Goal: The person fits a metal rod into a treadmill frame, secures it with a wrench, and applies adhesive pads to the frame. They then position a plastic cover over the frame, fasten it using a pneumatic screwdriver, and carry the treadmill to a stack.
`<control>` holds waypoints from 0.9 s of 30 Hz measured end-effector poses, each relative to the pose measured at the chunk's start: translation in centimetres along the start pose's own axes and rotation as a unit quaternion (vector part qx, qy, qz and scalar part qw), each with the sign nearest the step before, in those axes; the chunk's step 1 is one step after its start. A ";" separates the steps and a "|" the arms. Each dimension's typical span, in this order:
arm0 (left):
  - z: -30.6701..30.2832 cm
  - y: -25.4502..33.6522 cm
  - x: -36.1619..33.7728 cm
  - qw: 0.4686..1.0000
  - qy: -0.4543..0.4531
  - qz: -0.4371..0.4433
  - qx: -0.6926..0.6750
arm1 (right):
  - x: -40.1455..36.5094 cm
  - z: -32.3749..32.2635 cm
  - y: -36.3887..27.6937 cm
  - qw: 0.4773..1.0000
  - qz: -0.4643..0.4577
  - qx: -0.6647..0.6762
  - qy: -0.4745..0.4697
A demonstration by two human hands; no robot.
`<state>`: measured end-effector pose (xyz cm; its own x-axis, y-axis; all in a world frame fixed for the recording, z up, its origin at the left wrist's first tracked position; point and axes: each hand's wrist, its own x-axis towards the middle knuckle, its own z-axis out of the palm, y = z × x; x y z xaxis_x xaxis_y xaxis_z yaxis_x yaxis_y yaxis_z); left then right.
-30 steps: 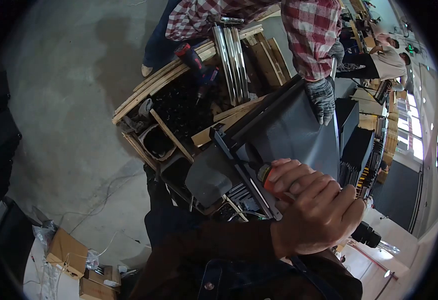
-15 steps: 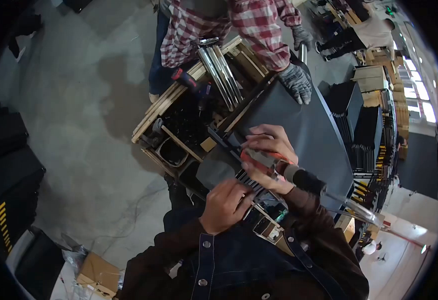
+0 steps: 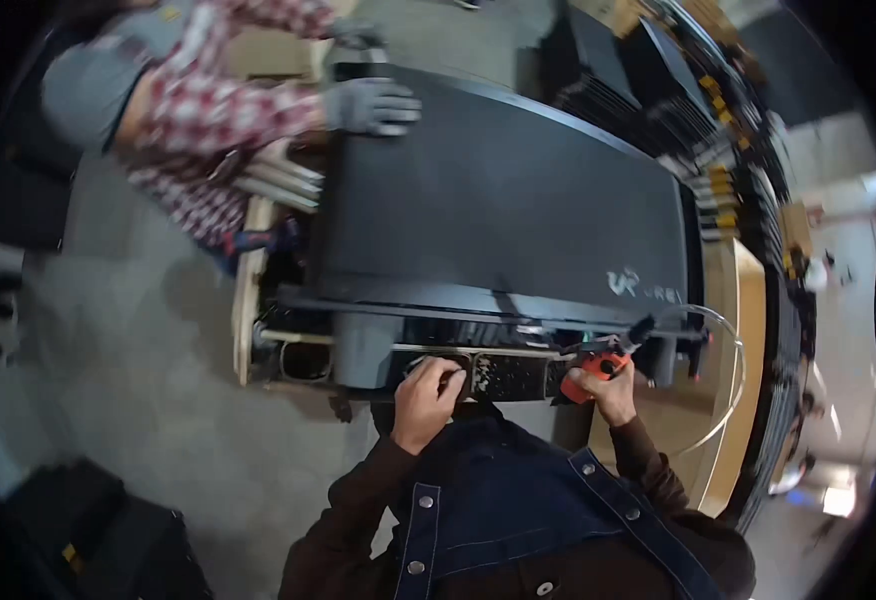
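My right hand (image 3: 614,394) grips an orange and black power screwdriver (image 3: 580,386) at the near right edge of a large dark panel (image 3: 508,190). White lettering marks the panel's right end, and a clear curved tube (image 3: 738,365) runs near the tool. Over the parts bins below the panel's near edge, my left hand (image 3: 426,400) is closed with its fingers curled together; whatever they hold is hidden. Beside it, one bin (image 3: 506,378) contains small dark and shiny pieces. A grey flap (image 3: 366,350) hangs down to the left of that hand.
Across the panel, a co-worker in a checked shirt rests a gloved hand (image 3: 373,106) on its far left end. Wooden framing (image 3: 248,310) edges the bench on the left. Stacked dark panels (image 3: 598,60) stand at the back, and a wooden box (image 3: 743,300) is at the right.
My view has turned, bringing the panel across in front of me. My right hand has carried the screwdriver away from my left hand, which is now over the bins.
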<state>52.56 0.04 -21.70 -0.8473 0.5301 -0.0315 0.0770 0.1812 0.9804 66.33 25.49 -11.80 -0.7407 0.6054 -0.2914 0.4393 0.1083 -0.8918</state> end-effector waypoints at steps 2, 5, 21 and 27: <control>3.8 0.5 -0.5 0.994 -0.089 -0.068 -0.007 | -3.8 -6.2 6.6 0.992 0.082 -0.054 0.081; 10.0 -0.9 -1.6 0.973 -0.200 -0.113 -0.013 | -8.8 -15.4 11.7 0.971 0.166 -0.055 0.163; 46.0 2.6 -9.2 0.891 -0.273 -0.350 0.097 | 4.2 -48.7 53.5 0.978 -0.031 -0.184 -0.095; 48.8 8.2 -10.3 0.881 -0.241 -0.383 0.137 | 11.8 -40.1 67.6 0.993 -0.029 -0.065 -0.096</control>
<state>87.57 36.51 -22.86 -0.3887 0.4442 -0.8073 -0.2401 0.7971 0.5541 107.73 71.57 -61.65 -0.8450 0.4340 -0.3124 0.4454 0.2481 -0.8603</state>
